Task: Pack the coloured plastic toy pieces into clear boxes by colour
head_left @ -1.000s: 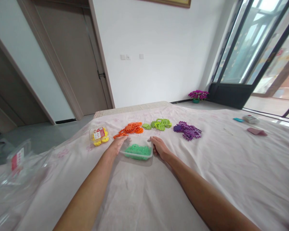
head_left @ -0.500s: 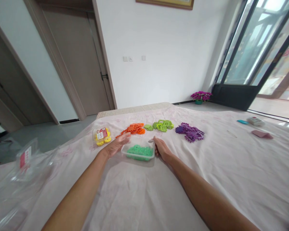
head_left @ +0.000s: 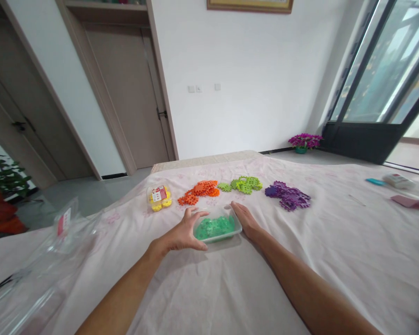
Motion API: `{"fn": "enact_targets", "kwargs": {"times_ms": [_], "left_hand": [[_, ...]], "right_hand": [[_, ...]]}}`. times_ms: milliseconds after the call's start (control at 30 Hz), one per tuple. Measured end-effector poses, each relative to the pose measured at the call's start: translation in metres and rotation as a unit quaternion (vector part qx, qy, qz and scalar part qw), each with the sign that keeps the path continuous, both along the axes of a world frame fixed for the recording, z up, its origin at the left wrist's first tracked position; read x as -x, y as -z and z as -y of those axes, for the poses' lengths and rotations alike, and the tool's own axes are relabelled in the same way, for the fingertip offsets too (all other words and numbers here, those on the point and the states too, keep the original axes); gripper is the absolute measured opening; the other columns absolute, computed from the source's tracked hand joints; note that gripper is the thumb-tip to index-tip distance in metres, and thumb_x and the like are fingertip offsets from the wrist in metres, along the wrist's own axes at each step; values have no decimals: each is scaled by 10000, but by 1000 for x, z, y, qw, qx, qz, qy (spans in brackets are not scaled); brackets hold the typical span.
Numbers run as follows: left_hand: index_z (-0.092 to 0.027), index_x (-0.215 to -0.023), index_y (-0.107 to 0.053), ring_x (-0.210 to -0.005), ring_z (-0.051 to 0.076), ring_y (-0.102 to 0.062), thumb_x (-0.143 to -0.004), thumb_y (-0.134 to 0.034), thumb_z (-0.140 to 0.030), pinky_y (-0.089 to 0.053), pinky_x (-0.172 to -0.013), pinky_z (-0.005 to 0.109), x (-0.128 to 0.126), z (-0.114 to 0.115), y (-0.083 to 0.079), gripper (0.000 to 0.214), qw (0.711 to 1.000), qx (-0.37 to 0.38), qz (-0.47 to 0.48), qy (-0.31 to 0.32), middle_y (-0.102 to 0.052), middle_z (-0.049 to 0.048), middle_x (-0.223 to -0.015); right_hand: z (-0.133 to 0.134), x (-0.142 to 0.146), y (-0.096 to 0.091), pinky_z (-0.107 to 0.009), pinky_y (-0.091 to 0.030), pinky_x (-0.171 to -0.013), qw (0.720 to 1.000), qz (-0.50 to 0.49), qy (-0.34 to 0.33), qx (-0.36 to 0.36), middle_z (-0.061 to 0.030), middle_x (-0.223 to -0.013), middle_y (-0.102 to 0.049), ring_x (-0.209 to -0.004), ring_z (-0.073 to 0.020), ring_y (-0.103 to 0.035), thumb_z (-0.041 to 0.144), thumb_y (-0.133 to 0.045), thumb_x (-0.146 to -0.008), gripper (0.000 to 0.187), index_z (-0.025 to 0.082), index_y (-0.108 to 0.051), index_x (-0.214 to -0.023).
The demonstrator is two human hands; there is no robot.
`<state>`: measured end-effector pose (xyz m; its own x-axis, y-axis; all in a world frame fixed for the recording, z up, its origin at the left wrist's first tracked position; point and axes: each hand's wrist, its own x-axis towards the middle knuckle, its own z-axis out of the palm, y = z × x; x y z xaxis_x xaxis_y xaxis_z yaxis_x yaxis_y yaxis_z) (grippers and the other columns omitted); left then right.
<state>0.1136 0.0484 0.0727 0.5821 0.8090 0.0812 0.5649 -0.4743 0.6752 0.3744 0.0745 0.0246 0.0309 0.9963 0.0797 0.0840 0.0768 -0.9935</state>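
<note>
A clear plastic box [head_left: 223, 238] holding green snowflake-like pieces [head_left: 214, 227] rests on the pale cloth. My left hand [head_left: 183, 232] wraps round its left end, thumb along the near rim and fingers over the far side. Against the right end lies my right hand [head_left: 246, 221], its fingers along the side and partly hidden behind the box. Just beyond are orange pieces [head_left: 204, 188], lime green pieces [head_left: 246, 184] and purple pieces [head_left: 291, 195] in loose piles. To the left stands a lidded clear box with yellow pieces [head_left: 159, 197].
Clear plastic packaging [head_left: 56, 251] lies at the left edge of the cloth-covered surface [head_left: 209, 298]. On the right are a pink folded piece [head_left: 410, 202], a white pack [head_left: 398, 180] and a blue item [head_left: 375, 181]. A potted purple plant [head_left: 304, 142] stands on the floor.
My left hand has closed round the left end of the box, its thumb now on the near rim. The right hand stays at the other end. The view has turned slightly left.
</note>
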Motion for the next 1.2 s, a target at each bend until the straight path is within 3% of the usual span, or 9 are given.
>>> {"fn": "enact_targets", "kwargs": {"times_ms": [200, 400, 600, 667, 767, 867, 1000, 1100, 1200], "left_hand": [[-301, -1329, -501, -1404, 341, -240, -525, -846, -338, -258, -1173, 459, -6, 12, 14, 876, 997, -33, 43, -51, -256, 97, -1416], [-265, -1283, -537, -1350, 308, -326, -566, -813, -317, -278, -1165, 474, 17, 7, 10, 770, 980, -109, 85, -144, -337, 92, -1334], [-228, -1199, -583, -1303, 284, -374, -607, -788, -395, -330, -1129, 481, 72, -38, -26, 649, 893, -226, 139, -363, -397, 79, -1247], [-232, -1197, -576, -1334, 292, -339, -598, -799, -400, -326, -1130, 466, 89, -58, -33, 661, 860, -233, 124, -437, -361, 90, -1297], [-224, -1256, -517, -1367, 317, -308, -603, -796, -460, -329, -1121, 445, 107, -85, -31, 749, 827, -200, 96, -516, -252, 126, -1410], [-173, -1244, -510, -1344, 379, -348, -613, -786, -484, -325, -1105, 499, 116, -101, -18, 756, 835, -139, 78, -526, -136, 175, -1482], [-166, -1315, -449, -1397, 353, -288, -624, -786, -468, -301, -1135, 427, 117, -104, -4, 826, 851, -137, 78, -502, -74, 178, -1516], [-199, -1425, -317, -1447, 336, -183, -648, -774, -437, -300, -1140, 418, 115, -96, 7, 932, 838, -185, 90, -506, -82, 175, -1517], [-187, -1474, -230, -1439, 328, -200, -731, -708, -416, -316, -1129, 447, 113, -79, 22, 912, 813, -268, 98, -507, -160, 197, -1495]], "right_hand": [[0, 0, 2, -244, -404, -542, 999, -3, -9, -45, -14, -687, -568, -614, -144, -507, 575, -516, -839, 404, 185, -578, -755], [-2, 3, 1, -200, -339, -385, 999, -26, 0, 32, 53, -559, -478, -419, -90, -421, 469, -506, -810, 313, 185, -596, -906], [-3, 4, 3, -175, -326, -342, 999, -18, -10, 31, 74, -562, -463, -386, -64, -403, 356, -524, -766, 253, 178, -594, -931], [-4, 4, 4, -177, -326, -335, 999, -18, -8, 29, 75, -560, -459, -382, -64, -405, 356, -521, -769, 251, 176, -595, -926], [-4, 5, 5, -181, -332, -332, 1000, -13, -6, 28, 78, -549, -451, -378, -67, -408, 353, -524, -767, 251, 173, -598, -927], [-5, 5, 6, -181, -336, -335, 1000, -7, -5, 25, 78, -547, -454, -380, -68, -412, 354, -525, -769, 255, 173, -601, -932], [-6, 5, 8, -179, -338, -340, 1000, -4, -2, 23, 76, -559, -462, -383, -65, -411, 360, -519, -770, 259, 177, -600, -935], [-7, 5, 9, -178, -334, -343, 1000, 15, 3, 13, 75, -555, -460, -385, -69, -419, 357, -507, -770, 260, 180, -604, -933], [-7, 5, 12, -181, -332, -352, 999, 42, 5, 0, 70, -549, -466, -388, -75, -423, 357, -495, -775, 267, 178, -612, -934]]}}
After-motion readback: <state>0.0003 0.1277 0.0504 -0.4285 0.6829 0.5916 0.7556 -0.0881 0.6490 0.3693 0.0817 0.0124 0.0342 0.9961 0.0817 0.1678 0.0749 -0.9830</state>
